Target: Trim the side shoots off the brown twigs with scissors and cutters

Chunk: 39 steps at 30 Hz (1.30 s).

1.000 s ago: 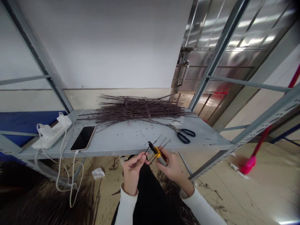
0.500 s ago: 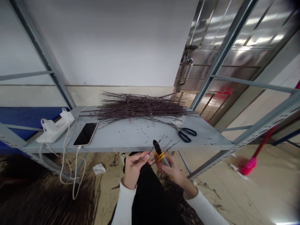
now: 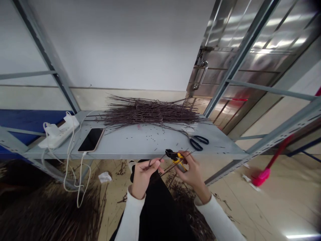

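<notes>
My left hand (image 3: 143, 175) pinches a thin dark twig (image 3: 162, 157) that points up and right. In my right hand (image 3: 192, 173) are cutting pliers (image 3: 179, 162) with black jaws and yellow-and-grey handles. The handles are spread, and the jaws meet the twig's end near the shelf's front edge. Several more twigs run past the pliers and partly behind my right fingers; which hand bears them I cannot tell. Beyond, a large bundle of twigs (image 3: 150, 113) lies along the back of the grey shelf (image 3: 125, 142). Scissors (image 3: 197, 142) with dark handles rest near its front right.
At the shelf's left are a phone (image 3: 91, 140) and a white power strip (image 3: 59, 132) with hanging cables. Small cut bits dot the shelf. Below lie heaps of twigs (image 3: 50, 211) and a crumpled tissue (image 3: 104, 177). Metal posts (image 3: 225, 80) stand at the sides.
The pliers have turned leftward, their handles have spread and their jaws now reach the twig. My right hand has risen slightly and its fingers have opened wider around the handles.
</notes>
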### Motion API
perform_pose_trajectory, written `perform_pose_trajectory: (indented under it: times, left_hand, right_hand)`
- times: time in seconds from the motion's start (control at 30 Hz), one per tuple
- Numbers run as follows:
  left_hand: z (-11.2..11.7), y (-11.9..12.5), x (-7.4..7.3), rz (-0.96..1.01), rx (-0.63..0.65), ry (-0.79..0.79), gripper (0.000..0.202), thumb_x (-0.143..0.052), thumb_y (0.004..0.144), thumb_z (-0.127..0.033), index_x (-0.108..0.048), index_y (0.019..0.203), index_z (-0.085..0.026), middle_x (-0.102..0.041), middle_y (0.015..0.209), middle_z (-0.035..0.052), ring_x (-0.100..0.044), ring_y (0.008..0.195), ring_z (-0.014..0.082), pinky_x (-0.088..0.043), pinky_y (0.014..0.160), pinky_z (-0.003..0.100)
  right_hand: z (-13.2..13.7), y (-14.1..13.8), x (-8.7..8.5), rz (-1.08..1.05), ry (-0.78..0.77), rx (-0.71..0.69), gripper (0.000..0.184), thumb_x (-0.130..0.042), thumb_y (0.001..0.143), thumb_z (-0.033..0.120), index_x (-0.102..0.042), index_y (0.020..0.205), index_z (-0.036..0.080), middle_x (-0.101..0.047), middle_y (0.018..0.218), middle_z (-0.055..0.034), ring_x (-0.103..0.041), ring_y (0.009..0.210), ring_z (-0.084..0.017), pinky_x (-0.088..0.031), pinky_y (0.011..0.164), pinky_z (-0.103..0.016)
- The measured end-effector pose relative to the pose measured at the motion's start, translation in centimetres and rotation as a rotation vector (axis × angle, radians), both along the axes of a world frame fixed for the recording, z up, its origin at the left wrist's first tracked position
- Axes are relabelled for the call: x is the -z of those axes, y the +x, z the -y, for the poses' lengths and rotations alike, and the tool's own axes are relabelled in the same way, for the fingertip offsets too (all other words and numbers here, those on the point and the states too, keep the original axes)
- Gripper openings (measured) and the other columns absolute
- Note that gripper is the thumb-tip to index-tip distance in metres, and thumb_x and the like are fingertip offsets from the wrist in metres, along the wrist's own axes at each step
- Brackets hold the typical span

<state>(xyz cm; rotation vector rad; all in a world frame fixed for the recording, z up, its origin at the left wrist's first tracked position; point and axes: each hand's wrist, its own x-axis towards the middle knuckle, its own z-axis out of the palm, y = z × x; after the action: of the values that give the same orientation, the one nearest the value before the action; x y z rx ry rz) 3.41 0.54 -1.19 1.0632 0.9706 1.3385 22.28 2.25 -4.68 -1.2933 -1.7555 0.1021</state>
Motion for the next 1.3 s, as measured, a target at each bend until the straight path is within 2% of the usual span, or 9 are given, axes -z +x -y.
perform_pose_trajectory:
  times: [0.3,0.4,0.5,0.6,0.77,0.9,0.97,1.03,1.3]
  left_hand:
    - [-1.6,-1.1,0.1,-0.061,0.026,0.08,0.025,-0.076,0.066,-0.038,-0.077,0.071,-0.014,-0.072,0.057,0.0072,-0.068,0.071,0.0253,-0.051,0.074,0.035]
    - [-2.2,-1.3,0.2,-0.078,0.023,0.1,0.025,-0.075,0.066,-0.038,-0.077,0.07,-0.014,-0.07,0.054,0.0056,-0.068,0.07,0.0255,-0.051,0.075,0.036]
    - [-3.2,-1.4,0.4,-0.099,0.002,0.131,0.025,-0.072,0.069,-0.039,-0.074,0.062,-0.016,-0.068,0.053,0.0045,-0.067,0.075,0.0249,-0.051,0.078,0.035]
    - [-3.7,-2.0,0.6,-0.118,-0.025,0.142,0.027,-0.071,0.07,-0.041,-0.074,0.061,-0.015,-0.069,0.056,0.0054,-0.065,0.068,0.0221,-0.051,0.065,0.031]
    - [-2.7,-3.4,1.2,-0.12,-0.072,0.121,0.033,-0.069,0.073,-0.044,-0.077,0.085,-0.014,-0.067,0.054,0.0022,-0.035,0.033,0.0065,-0.028,0.034,0.022]
    - [-1.9,-3.1,1.1,-0.101,-0.122,0.116,0.036,-0.067,0.075,-0.044,-0.075,0.092,-0.014,-0.068,0.058,0.0021,-0.031,0.033,0.0046,-0.025,0.035,0.022]
    - [-1.7,-2.7,0.9,-0.09,-0.151,0.118,0.036,-0.068,0.074,-0.045,-0.076,0.091,-0.014,-0.069,0.06,0.0026,-0.041,0.036,0.0072,-0.032,0.039,0.023]
    - [-1.6,-2.3,0.6,-0.081,-0.172,0.12,0.036,-0.069,0.072,-0.045,-0.075,0.089,-0.014,-0.069,0.06,0.0028,-0.05,0.043,0.0105,-0.039,0.045,0.024]
    - [-1.5,-2.0,-0.2,-0.048,-0.221,0.117,0.032,-0.071,0.071,-0.043,-0.072,0.086,-0.014,-0.068,0.062,0.0021,-0.055,0.05,0.0112,-0.043,0.049,0.022]
  right_hand:
    - [0.1,0.4,-2.4,-0.233,-0.4,-0.267,0.041,-0.058,0.064,0.024,-0.06,0.104,0.017,-0.063,0.082,-0.0041,-0.057,0.072,-0.018,-0.047,0.065,-0.029]
    - [0.7,0.5,-3.1,-0.4,-0.696,-0.499,0.036,-0.058,0.066,0.027,-0.062,0.1,0.017,-0.059,0.073,-0.0008,-0.052,0.061,-0.013,-0.042,0.054,-0.024]
    - [1.7,0.1,-3.5,-0.326,-0.969,-0.848,0.025,-0.062,0.067,0.027,-0.065,0.089,0.017,-0.055,0.065,0.0024,-0.044,0.052,-0.009,-0.033,0.046,-0.02]
    - [2.8,-0.5,-3.4,-0.322,-0.944,-0.963,0.018,-0.068,0.066,0.025,-0.065,0.083,0.017,-0.054,0.066,0.0032,-0.044,0.053,-0.008,-0.033,0.048,-0.02]
    - [2.5,-0.6,-3.7,-1.184,-0.529,-0.653,0.018,-0.061,0.071,0.036,-0.053,0.081,0.022,-0.046,0.061,0.0062,-0.041,0.046,-0.008,-0.035,0.044,-0.022]
    - [0.9,0.7,-4.0,-1.573,-0.012,-0.041,0.017,-0.054,0.063,0.032,-0.046,0.075,0.023,-0.045,0.065,0.0056,-0.049,0.055,-0.011,-0.045,0.054,-0.026]
    - [0.3,1.6,-3.5,-1.586,0.124,0.242,0.015,-0.048,0.062,0.032,-0.038,0.069,0.023,-0.04,0.061,0.0069,-0.046,0.051,-0.009,-0.046,0.054,-0.026]
    - [-0.1,2.3,-2.5,-1.543,0.168,0.361,0.017,-0.041,0.063,0.036,-0.03,0.066,0.024,-0.033,0.058,0.0081,-0.042,0.047,-0.009,-0.047,0.052,-0.027]
    - [-2.9,1.8,0.2,-1.043,-0.199,0.413,0.018,-0.042,0.07,0.042,-0.033,0.077,0.027,-0.044,0.062,0.0061,-0.052,0.052,-0.014,-0.05,0.055,-0.031]
